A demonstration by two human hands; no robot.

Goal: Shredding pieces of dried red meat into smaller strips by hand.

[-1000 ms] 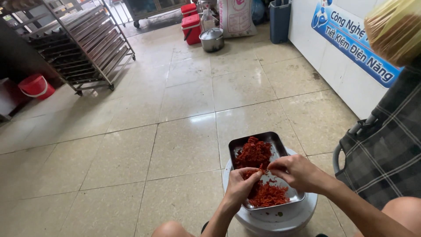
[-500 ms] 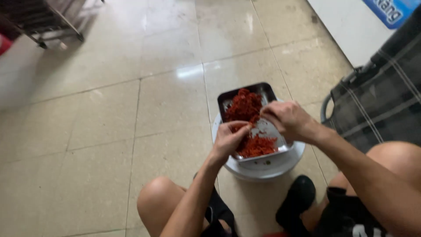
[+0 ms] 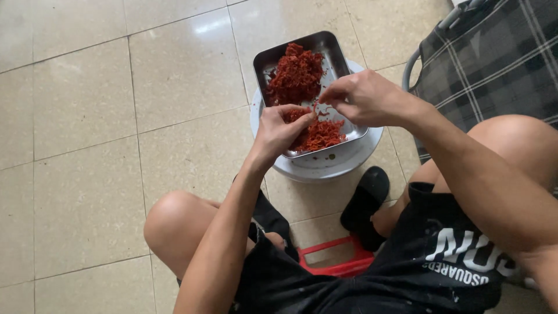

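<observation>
You sit low on a red stool (image 3: 340,256) with the steel tray (image 3: 325,43) between your knees, raised on a white round tub (image 3: 317,166) so the work is within easy reach of both arms. The tray holds red shredded stuff in two lots: a darker heap (image 3: 295,74) at the far end and a brighter, looser pile (image 3: 325,135) at the near end, which looks like sorted and unsorted kept apart.

Your left hand (image 3: 279,131) is curled over the near pile, fingertips closed on a pinch of shreds. Your right hand (image 3: 363,96) hovers over the middle of the tray, thumb and forefinger nipped together on a few strands, the other fingers loosely bent. The two hands almost meet, as if pulling one clump apart.

No package, label or sign shows on the floor (image 3: 87,145). A checked folding chair (image 3: 494,64) stands to your right.
</observation>
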